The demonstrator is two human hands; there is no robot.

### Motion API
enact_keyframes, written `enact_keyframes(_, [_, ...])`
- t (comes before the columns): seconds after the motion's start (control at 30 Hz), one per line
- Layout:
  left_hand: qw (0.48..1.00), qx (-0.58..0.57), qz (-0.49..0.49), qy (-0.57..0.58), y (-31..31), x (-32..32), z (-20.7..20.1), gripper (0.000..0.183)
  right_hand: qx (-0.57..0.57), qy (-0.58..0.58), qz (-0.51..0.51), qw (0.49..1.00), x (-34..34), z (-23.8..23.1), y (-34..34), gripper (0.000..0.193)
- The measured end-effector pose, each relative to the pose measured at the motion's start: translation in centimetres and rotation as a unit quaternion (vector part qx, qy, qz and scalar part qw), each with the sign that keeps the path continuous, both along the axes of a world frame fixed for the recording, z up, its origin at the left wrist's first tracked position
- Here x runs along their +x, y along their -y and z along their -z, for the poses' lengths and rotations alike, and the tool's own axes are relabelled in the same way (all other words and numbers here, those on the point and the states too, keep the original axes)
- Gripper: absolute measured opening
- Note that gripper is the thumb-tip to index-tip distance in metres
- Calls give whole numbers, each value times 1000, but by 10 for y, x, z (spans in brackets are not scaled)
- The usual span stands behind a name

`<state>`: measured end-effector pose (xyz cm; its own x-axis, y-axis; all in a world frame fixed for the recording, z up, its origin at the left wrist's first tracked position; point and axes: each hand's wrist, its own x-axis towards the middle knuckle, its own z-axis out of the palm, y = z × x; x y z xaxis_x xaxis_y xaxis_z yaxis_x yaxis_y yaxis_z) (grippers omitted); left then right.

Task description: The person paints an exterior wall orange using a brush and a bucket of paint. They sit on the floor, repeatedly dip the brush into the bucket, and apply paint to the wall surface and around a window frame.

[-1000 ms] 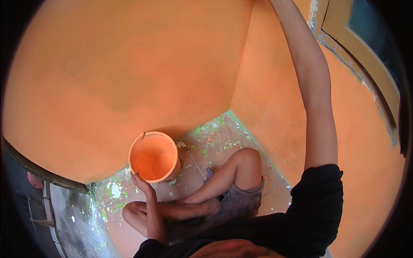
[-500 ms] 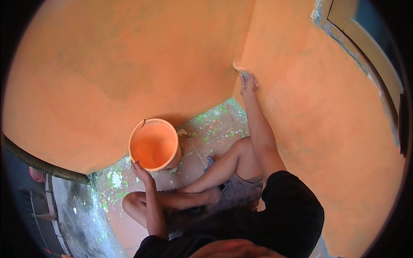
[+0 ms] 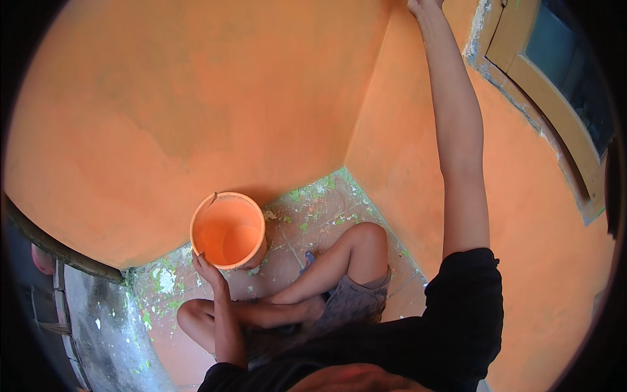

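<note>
An orange bucket (image 3: 260, 228) stands on the floor against the orange wall, its inside coloured orange too. My left hand (image 3: 209, 270) grips the near-left side of its rim. Up along the wall corner, my right arm is stretched out almost straight. Only part of my right hand (image 3: 426, 6) shows at the top edge; its fingers are cut off, and the brush-like tool it held earlier is out of view.
Two orange walls (image 3: 248, 85) meet at a corner ahead. Green and white paint flakes litter the tiled floor (image 3: 313, 212). A wooden window frame (image 3: 555, 91) is at the upper right, with rough plaster along its edge. My folded legs (image 3: 294, 291) lie close behind the bucket.
My right hand has gone from low in the wall corner up to the top edge, straightening the arm. The left hand has stayed on the bucket rim; the view has shifted slightly.
</note>
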<state>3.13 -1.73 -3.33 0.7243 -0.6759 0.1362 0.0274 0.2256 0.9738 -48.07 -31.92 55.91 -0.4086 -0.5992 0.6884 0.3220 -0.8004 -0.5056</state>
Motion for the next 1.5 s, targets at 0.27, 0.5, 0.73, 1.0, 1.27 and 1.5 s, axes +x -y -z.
enact_keyframes(0.27, [999,22,-19,14,-1,4,7,37,-9,196,-91,976,54,117,22,26])
enact_keyframes(0.5, [999,28,-31,27,4,8,20,37,322,180,6,929,67,437,-48,22])
enact_keyframes(0.73, [1000,15,15,-20,2,13,23,44,389,73,-23,918,66,394,-46,14])
enact_keyframes(1.0, [998,17,-46,-26,7,3,23,41,83,23,-68,994,73,5,-33,27])
enact_keyframes(1.27, [999,29,-29,-6,3,9,24,41,-54,162,-118,978,136,-36,-1,12])
enact_keyframes(1.5, [999,24,-39,-14,5,4,18,42,122,149,-61,979,166,278,-51,30])
